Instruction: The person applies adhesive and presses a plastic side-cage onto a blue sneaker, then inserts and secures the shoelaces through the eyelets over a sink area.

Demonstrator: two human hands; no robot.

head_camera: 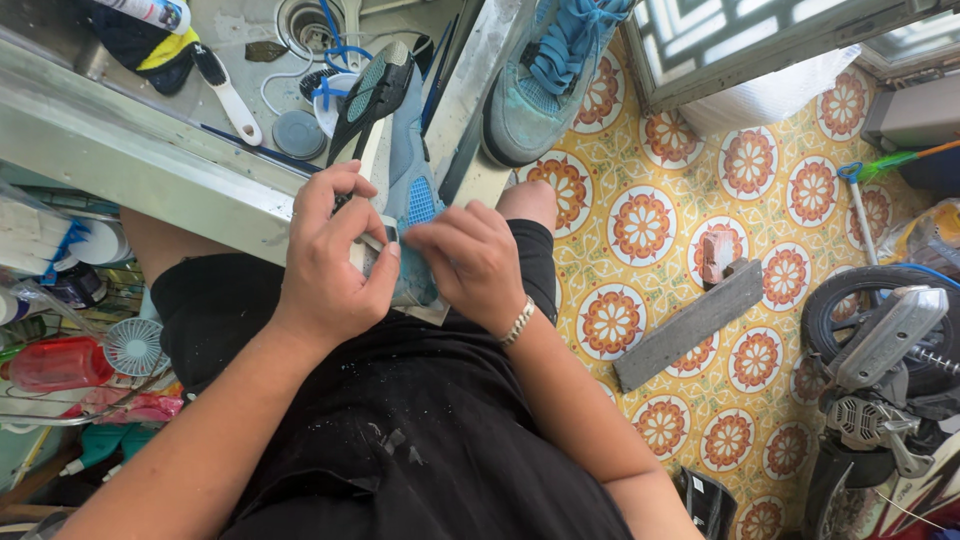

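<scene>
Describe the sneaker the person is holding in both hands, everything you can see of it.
The sneaker is light blue with a whitish midsole and a black, teal-patterned sole turned up toward the camera. It lies on its side, heel at the person's lap, toe pointing into the metal sink. The left hand pinches its heel edge, the right hand presses the blue upper. Its laces and inside are hidden.

The person wears a black top, dusted down the front with small pale flecks and smears, and black shorts that end at the knee. Both forearms are bare, with no sleeves reaching them. On the wrist of the right hand sits 1 slim metal bracelet of silvery-gold links. The left hand carries no ring or band.
</scene>
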